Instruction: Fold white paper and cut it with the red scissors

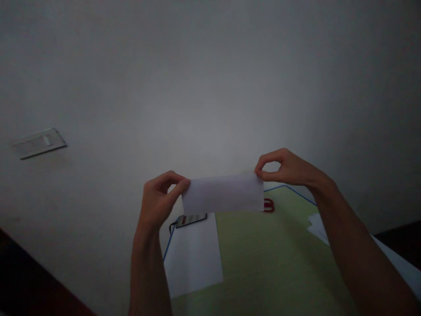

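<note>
A folded white paper strip (223,194) is held up in the air in front of a pale wall. My left hand (161,199) pinches its left end between thumb and fingers. At the strip's upper right corner, my right hand (284,169) pinches it with thumb and forefinger. Below the paper lies a green mat (263,259) with a blue edge.
A white sheet (194,254) lies on the mat's left side, with a dark phone-like object (190,219) at its far end. A red object (269,205) sits behind the strip. More white paper (317,228) lies at the right. A wall plate (37,142) is at the left.
</note>
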`<move>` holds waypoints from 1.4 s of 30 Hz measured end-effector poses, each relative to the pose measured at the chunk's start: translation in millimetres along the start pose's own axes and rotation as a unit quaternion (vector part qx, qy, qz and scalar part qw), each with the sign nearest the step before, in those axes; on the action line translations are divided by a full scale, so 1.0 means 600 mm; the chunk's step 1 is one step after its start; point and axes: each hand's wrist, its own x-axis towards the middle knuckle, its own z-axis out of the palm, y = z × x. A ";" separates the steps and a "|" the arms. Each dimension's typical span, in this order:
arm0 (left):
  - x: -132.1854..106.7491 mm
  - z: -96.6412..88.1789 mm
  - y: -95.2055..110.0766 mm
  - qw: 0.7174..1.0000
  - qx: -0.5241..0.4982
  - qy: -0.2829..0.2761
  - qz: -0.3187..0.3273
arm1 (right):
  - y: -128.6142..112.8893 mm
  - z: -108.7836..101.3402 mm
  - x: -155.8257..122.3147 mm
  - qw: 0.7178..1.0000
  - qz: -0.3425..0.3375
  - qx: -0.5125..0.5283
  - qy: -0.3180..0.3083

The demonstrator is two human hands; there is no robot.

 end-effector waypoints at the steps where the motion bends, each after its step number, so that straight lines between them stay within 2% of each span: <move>1: -0.001 -0.005 -0.003 1.000 -0.003 0.005 -0.005 | 0.006 -0.004 -0.003 1.000 0.004 -0.006 0.008; 7: -0.010 -0.047 -0.021 0.996 0.012 0.089 -0.025 | 0.058 -0.031 -0.021 0.994 0.028 -0.060 0.086; 10: -0.014 -0.060 -0.021 0.996 0.031 0.073 -0.046 | 0.065 -0.036 -0.023 0.982 0.026 -0.078 0.168; 12: -0.012 -0.059 -0.017 0.996 0.046 0.052 -0.047 | 0.049 -0.030 -0.017 0.977 0.012 -0.086 0.196; 14: -0.009 -0.051 -0.011 0.997 0.056 0.026 -0.039 | 0.023 -0.015 -0.007 0.980 -0.018 -0.079 0.184; 19: 0.001 -0.022 0.008 0.997 0.069 -0.040 -0.021 | -0.029 0.036 0.024 0.981 -0.140 -0.089 0.097; 22: 0.002 -0.015 0.014 0.995 0.079 -0.061 -0.018 | -0.026 0.056 0.034 0.982 -0.136 -0.108 0.074; 26: 0.001 -0.018 0.012 0.995 0.076 -0.068 -0.020 | -0.012 0.056 0.036 0.989 -0.106 -0.092 0.045; 29: 0.001 -0.023 0.013 0.985 0.137 -0.103 -0.013 | -0.017 0.046 0.032 0.994 -0.085 -0.068 0.033; 32: 0.001 -0.016 0.021 0.969 0.211 -0.123 0.023 | -0.035 0.041 0.030 0.988 -0.113 -0.102 0.024; 36: 0.000 0.026 0.031 0.962 0.226 -0.121 0.096 | -0.059 0.051 0.028 0.973 -0.166 -0.162 0.016; 39: 0.000 0.067 0.030 0.961 0.192 -0.155 0.125 | -0.070 0.065 0.029 0.966 -0.187 -0.178 0.008; 42: 0.000 0.095 0.025 0.954 0.194 -0.178 0.141 | -0.074 0.072 0.031 0.962 -0.194 -0.192 0.007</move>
